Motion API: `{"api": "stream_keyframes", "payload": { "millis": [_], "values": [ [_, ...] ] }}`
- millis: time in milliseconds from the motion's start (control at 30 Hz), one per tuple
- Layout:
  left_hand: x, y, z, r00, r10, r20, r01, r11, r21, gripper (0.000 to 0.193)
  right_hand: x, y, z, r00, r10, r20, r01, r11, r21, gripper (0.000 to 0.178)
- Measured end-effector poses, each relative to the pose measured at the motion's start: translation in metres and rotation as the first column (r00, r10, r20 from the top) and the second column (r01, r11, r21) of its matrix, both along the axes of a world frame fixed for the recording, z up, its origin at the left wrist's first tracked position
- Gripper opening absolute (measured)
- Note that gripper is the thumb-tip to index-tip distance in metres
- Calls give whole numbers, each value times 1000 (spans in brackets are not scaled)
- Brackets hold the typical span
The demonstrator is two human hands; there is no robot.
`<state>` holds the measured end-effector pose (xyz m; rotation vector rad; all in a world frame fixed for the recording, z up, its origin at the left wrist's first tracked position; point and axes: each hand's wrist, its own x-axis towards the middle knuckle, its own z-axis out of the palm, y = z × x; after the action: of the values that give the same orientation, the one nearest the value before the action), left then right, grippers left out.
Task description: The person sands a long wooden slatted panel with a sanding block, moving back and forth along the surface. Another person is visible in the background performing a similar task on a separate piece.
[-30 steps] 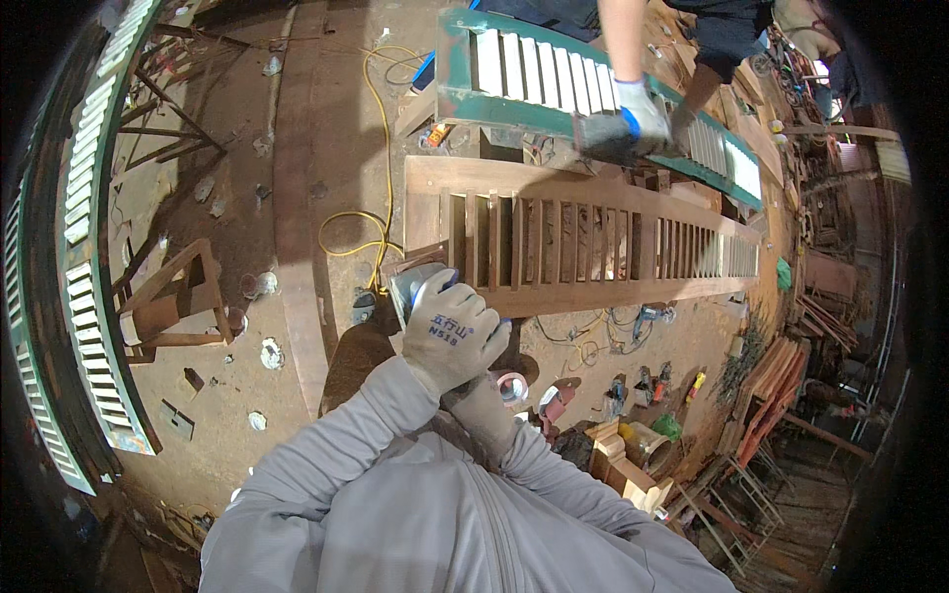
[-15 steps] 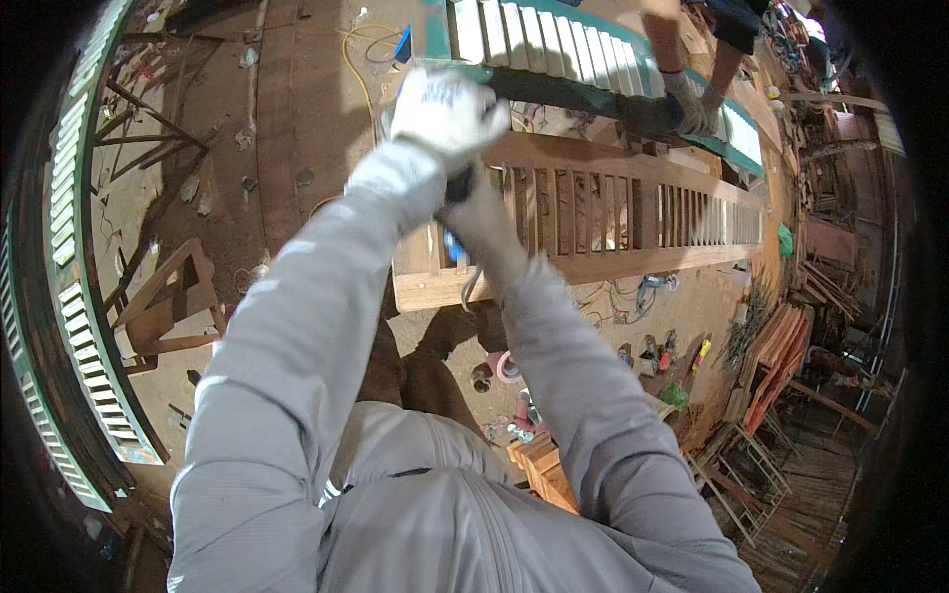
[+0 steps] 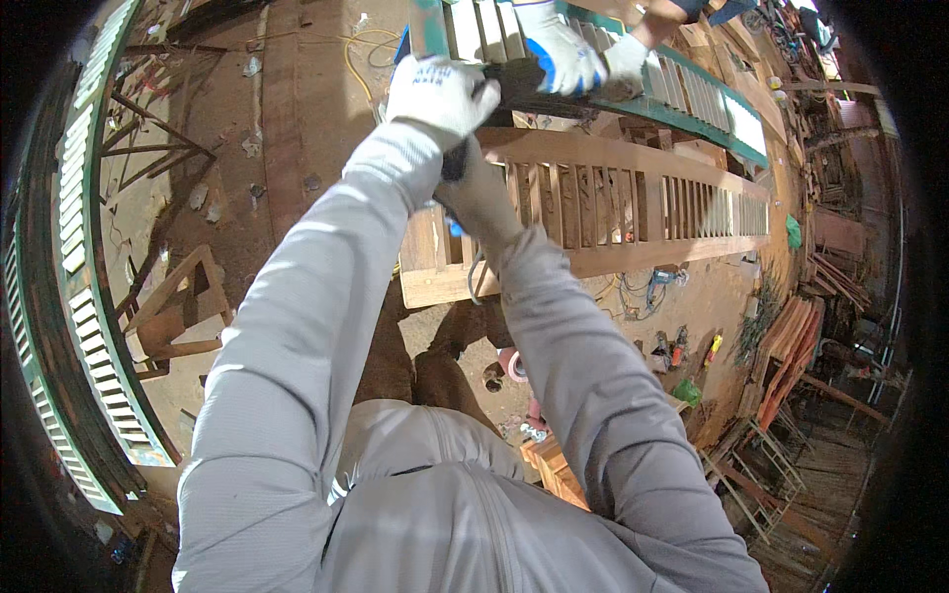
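Observation:
My left hand (image 3: pixel 432 94), in a white glove, is closed over the far end of a dark tool at the near-left end of a green shutter (image 3: pixel 429 28) with white slats; what its fingers grip is hidden. Just below it, my bare right hand (image 3: pixel 481 198) wraps the black handle of a corded power tool (image 3: pixel 455 161). A dark cord (image 3: pixel 474 282) hangs below that wrist, and a bit of blue shows beside it. Both hands are above the left end of a bare wooden louvred shutter (image 3: pixel 435 285). The tool's working end is hidden.
A co-worker's gloved hands (image 3: pixel 565 61) are at the green shutter, close to my left hand. More green shutters (image 3: pixel 89 336) stand at the left, near a wooden frame (image 3: pixel 178 306). A blue power tool (image 3: pixel 660 285) with cords and several small tools lie on the ground at right.
The co-worker's gloved hands have come left along the green shutter, nearer my hands. My own hands have barely shifted, with the tool still held.

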<state>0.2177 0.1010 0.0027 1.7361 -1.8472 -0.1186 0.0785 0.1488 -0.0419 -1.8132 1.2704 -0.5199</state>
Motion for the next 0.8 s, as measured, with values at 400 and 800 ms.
{"api": "stream_keyframes", "payload": {
  "millis": [400,800],
  "values": [
    [29,20,-11,999,-2,-40,0,999,-43,42,25,20,20,996,43,-80,-33,992,120,79],
    [1,82,-8,987,-96,-133,97,995,0,32,-6,82,12,1000,8,-28,-2,973,232,84]
  ]
}}
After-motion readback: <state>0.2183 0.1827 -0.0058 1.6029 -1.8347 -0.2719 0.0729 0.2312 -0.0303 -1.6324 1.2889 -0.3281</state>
